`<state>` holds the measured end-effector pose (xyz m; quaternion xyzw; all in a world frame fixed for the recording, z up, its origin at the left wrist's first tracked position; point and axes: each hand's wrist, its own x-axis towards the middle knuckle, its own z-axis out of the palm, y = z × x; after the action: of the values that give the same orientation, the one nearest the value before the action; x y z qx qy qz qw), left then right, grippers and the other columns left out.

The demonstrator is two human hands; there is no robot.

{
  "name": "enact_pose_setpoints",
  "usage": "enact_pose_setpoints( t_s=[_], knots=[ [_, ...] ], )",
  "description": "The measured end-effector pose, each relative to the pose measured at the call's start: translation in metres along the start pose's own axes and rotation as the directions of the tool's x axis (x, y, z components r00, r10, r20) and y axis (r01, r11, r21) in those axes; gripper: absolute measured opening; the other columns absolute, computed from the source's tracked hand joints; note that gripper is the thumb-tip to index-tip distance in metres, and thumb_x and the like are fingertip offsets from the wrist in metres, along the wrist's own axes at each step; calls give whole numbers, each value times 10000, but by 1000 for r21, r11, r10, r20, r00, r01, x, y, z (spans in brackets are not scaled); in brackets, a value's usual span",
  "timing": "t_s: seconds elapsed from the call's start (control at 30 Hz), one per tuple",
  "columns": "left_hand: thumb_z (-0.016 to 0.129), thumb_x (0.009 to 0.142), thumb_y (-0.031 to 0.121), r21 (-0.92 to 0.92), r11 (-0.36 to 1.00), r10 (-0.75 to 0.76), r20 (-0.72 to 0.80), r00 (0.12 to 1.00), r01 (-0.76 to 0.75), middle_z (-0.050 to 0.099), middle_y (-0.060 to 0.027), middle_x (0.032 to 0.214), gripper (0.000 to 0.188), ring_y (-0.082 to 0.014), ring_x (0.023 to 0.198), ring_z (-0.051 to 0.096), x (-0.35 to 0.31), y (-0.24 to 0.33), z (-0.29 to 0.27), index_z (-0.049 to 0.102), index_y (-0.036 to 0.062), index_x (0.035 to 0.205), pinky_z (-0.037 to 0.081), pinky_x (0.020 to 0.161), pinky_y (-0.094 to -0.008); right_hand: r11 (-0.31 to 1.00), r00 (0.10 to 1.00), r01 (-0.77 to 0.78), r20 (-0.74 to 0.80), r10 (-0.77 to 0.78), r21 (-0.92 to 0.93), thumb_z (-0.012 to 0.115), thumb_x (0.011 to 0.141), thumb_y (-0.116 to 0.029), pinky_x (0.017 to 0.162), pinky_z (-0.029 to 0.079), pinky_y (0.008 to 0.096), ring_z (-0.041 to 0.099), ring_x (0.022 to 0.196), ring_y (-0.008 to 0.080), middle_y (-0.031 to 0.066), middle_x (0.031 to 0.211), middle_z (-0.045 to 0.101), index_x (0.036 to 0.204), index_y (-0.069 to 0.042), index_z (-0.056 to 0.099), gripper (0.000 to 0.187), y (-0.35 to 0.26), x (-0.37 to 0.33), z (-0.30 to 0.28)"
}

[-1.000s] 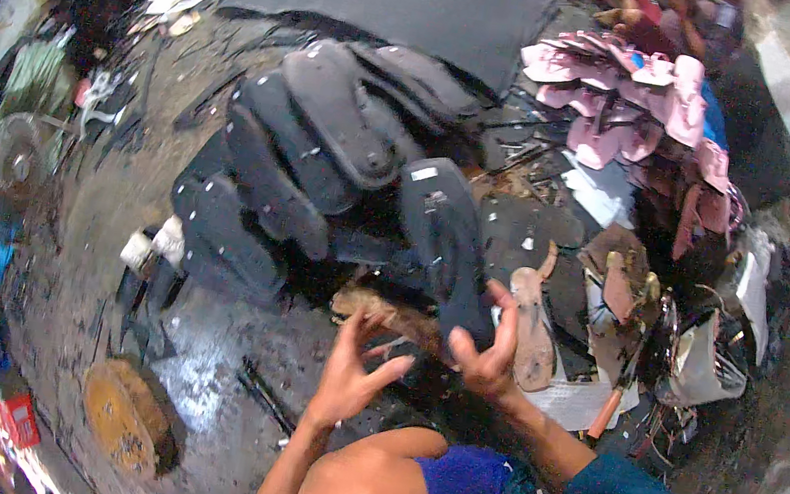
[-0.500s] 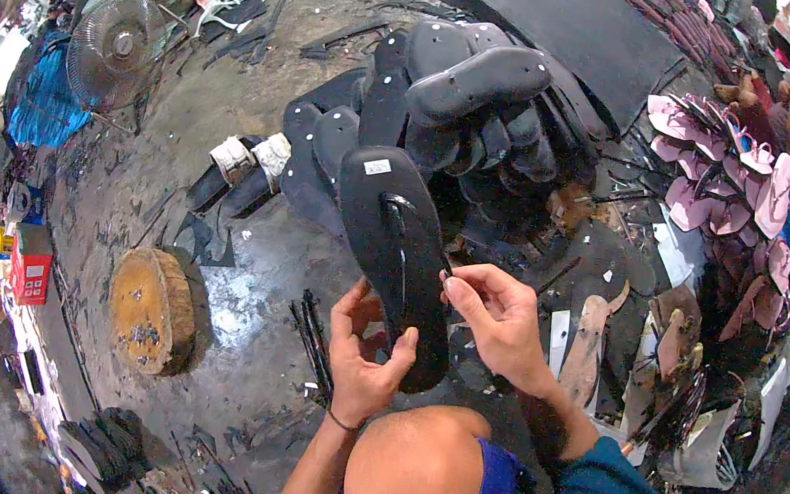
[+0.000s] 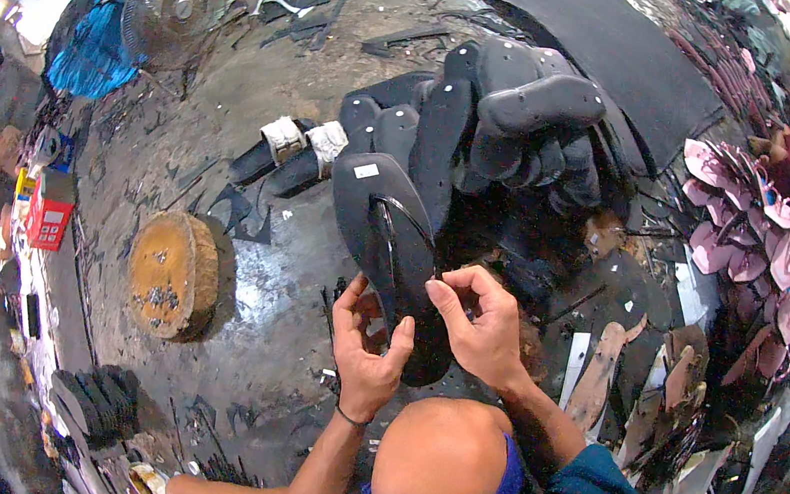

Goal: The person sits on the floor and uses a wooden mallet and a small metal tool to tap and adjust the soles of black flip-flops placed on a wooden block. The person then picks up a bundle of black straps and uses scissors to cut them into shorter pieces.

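Note:
A black flip-flop (image 3: 357,209) with a small white label near its toe is held in front of me, its sole's top side up. My left hand (image 3: 367,362) grips it from the left near the heel end, thumb against the edge. A glossy black strap (image 3: 407,218) rises from the toe hole, one arm reaching toward the right edge. There my right hand (image 3: 486,329) pinches thumb and forefinger at the edge, by the strap's end; the exact contact is hidden. Beyond lies a heap of black soles (image 3: 541,106), some with white dots.
Left of me stands a round wooden block (image 3: 171,274). White-strapped sandals (image 3: 300,148) lie farther off, and a fan (image 3: 173,12) stands far left. Pink flip-flops (image 3: 742,220) are heaped at right. A large black sheet (image 3: 585,46) lies at the back. My bent knee (image 3: 441,461) is close below.
The view has shifted, so the surroundings sit farther right. My right hand has come in against the flip-flop's edge, and one strap arm now spreads toward that side. My left hand keeps its grip.

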<state>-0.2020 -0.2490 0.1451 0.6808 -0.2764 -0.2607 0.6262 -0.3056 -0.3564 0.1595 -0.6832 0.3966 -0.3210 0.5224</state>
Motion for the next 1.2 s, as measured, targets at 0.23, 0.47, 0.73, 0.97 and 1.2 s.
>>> enact_pose_setpoints(
  t_s=[0.23, 0.47, 0.73, 0.97, 1.2],
  knots=[
    [687, 844, 87, -35, 996, -78, 80, 994, 81, 570, -132, 1217, 681, -192, 1097, 570, -6, 2, -42, 338, -16, 1419, 466, 950, -330, 937, 990, -13, 139, -38, 348, 591, 950, -52, 751, 468, 198, 546, 932, 73, 35, 1066, 588, 1159, 14, 590, 220, 9, 28, 20],
    [715, 854, 109, -241, 947, -191, 115, 975, 214, 582, -133, 1212, 668, -196, 1117, 570, -23, 37, -75, 345, -36, 1390, 442, 985, -350, 912, 749, 410, 567, -344, 12, 749, 798, -125, 898, 502, 362, 556, 1178, 291, 177, 1263, 562, 1010, -78, 655, 237, -29, 108, 53],
    [661, 928, 203, -217, 955, -238, -141, 961, 205, 588, -118, 1155, 519, -152, 1044, 554, -79, 70, -126, 418, -72, 1296, 455, 937, -313, 841, 492, 467, 710, -505, 274, 727, 774, -134, 894, 519, 391, 582, 1140, 276, 133, 1325, 543, 1007, -67, 663, 250, -103, 72, 161],
    [574, 984, 232, -85, 995, -97, -903, 419, 48, 631, -39, 996, 269, -90, 849, 574, -220, 77, -220, 544, 6, 1126, 498, 744, -269, 850, 230, 471, 897, -378, 237, 684, 828, -114, 790, 547, 340, 605, 1023, 188, 92, 1383, 474, 1236, -82, 529, 437, -137, 48, 231],
    [623, 930, 320, -499, 741, -462, -865, -197, 450, 635, -125, 1097, 559, -199, 969, 603, -461, -110, -224, 510, -97, 1285, 478, 854, -323, 640, -166, 733, 973, -158, 229, 698, 840, -238, 836, 525, 416, 616, 982, 340, 188, 1134, 557, 1174, -30, 560, 417, -17, 58, 296]
  ],
)
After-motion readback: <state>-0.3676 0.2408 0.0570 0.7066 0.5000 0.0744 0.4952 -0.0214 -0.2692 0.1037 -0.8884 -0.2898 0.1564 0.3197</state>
